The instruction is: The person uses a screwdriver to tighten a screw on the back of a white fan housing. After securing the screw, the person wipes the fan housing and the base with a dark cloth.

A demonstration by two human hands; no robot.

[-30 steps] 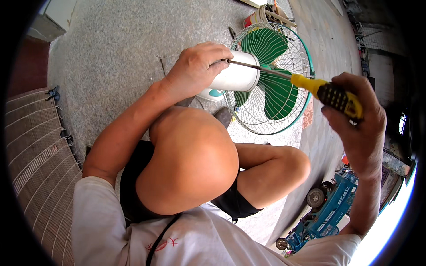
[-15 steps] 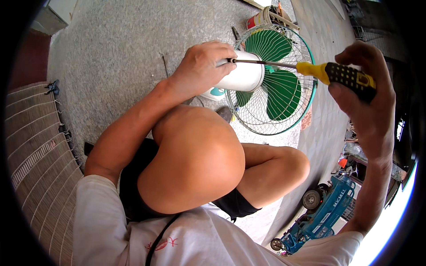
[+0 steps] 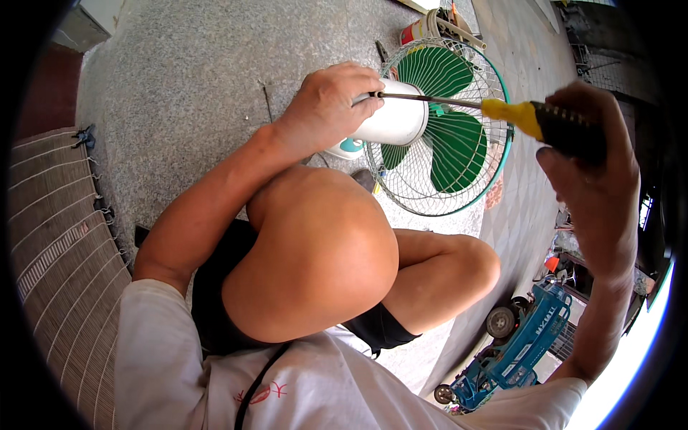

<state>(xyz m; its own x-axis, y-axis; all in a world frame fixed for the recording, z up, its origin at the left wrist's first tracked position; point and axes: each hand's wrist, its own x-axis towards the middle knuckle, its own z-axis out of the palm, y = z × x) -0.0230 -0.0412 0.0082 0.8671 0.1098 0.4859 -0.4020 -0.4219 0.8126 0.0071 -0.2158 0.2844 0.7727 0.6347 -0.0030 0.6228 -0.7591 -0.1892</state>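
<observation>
An electric fan stands in front of my knees, with green blades (image 3: pixel 459 154) inside a wire guard (image 3: pixel 408 201) and a white motor housing (image 3: pixel 398 122) facing me. My left hand (image 3: pixel 333 100) is closed on the back end of the housing, its fingertips beside the screwdriver's tip. The screwdriver (image 3: pixel 512 115) lies nearly level across the guard, its long shaft running to the fitting at my left fingertips. My right hand (image 3: pixel 595 172) holds the yellow and black handle, with the thumb below. The tip's exact seat is too small to make out.
A bucket of tools (image 3: pixel 423 29) stands beyond the fan, with dark pliers (image 3: pixel 381 50) on the floor nearby. A slatted mat (image 3: pixel 64 279) is at the left. My bare knee (image 3: pixel 315 251) rises below my left forearm. A blue cart-like vehicle (image 3: pixel 527 337) stands at the right.
The screwdriver's handle has turned about its length, and my right fingers have shifted around it. My left hand stays on the housing.
</observation>
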